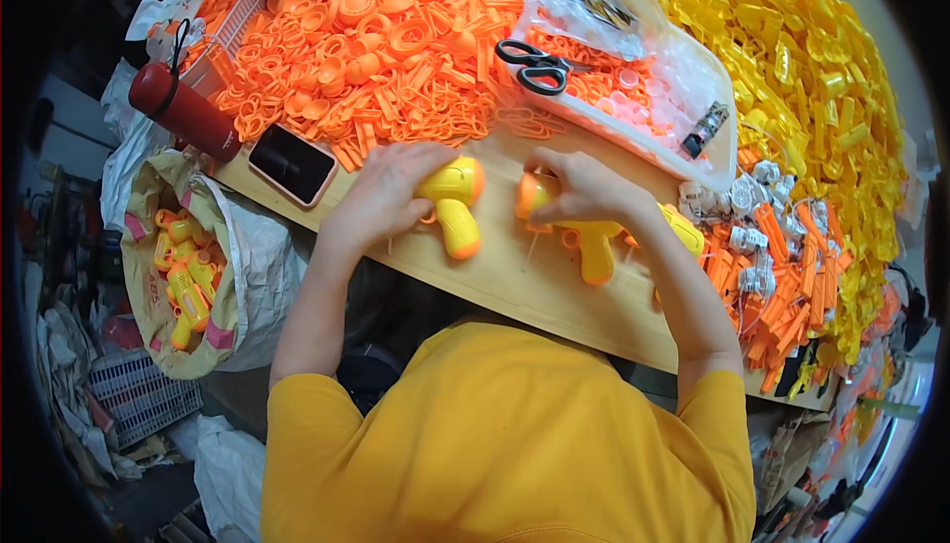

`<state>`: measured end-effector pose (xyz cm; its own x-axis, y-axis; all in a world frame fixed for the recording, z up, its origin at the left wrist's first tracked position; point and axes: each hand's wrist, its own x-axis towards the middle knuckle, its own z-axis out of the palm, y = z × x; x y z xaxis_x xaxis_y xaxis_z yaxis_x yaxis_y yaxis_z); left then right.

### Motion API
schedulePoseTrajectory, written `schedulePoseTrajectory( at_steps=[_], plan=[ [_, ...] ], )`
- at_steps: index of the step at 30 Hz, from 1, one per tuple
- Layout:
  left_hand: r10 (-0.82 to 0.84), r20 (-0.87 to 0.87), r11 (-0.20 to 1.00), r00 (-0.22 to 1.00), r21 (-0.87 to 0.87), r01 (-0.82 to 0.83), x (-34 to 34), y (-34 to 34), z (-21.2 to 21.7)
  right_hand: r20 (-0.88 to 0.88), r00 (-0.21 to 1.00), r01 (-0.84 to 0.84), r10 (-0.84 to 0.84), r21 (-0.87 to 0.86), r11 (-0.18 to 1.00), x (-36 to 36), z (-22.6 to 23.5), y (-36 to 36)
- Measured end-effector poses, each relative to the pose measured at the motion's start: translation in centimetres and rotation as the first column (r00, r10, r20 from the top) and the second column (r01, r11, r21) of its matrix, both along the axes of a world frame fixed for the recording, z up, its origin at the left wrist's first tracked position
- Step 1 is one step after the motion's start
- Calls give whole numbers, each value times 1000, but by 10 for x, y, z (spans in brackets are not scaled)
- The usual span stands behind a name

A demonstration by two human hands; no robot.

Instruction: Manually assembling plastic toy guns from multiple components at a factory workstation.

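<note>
On the wooden table (515, 154) in front of me lie two yellow toy guns with orange ends. My left hand (389, 192) is closed around the rear of the left toy gun (457, 221), whose handle points toward me. To the right, my right hand (592, 189) has its thumb and fingers around the orange end of the other toy gun (596, 254). My palm and fingers cover much of that toy's barrel. Beside my right forearm, partly hidden by it, is another yellow toy piece (683, 230).
Orange plastic parts (366, 48) are heaped at the back; yellow parts (782, 68) pile up at right. A white tray (727, 162) holds small parts and black scissors (539, 68). At left are a phone (293, 165), a red bottle (183, 107) and a sack (252, 276) of toy guns.
</note>
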<state>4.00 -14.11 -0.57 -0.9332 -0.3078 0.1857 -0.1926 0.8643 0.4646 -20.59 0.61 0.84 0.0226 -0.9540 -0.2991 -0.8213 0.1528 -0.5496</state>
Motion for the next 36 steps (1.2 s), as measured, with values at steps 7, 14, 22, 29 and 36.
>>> schedulePoseTrajectory(
  at_steps=[7, 14, 22, 29, 36],
  plan=[
    [-36, -105, 995, 994, 88, 45, -18, -4, 4, -166, 980, -156, 112, -279, 947, -9, 12, 13],
    [245, -158, 960, 957, 176, -217, -74, -51, -6, 313, 857, 250, 409, -947, 201, 74, 142, 39],
    [207, -70, 960, 976, -179, -216, -107, -47, -18, 305, 24, 327, 952, -902, 281, 92, 175, 18],
    [252, -63, 964, 966, -66, -256, -102, -51, -22, 389, 35, 253, 921, -895, 368, 97, 180, 29],
    [182, -24, 983, 983, -5, -182, -96, -57, -23, 374, -90, 321, 923, -866, 383, 87, 167, 41]
  ],
)
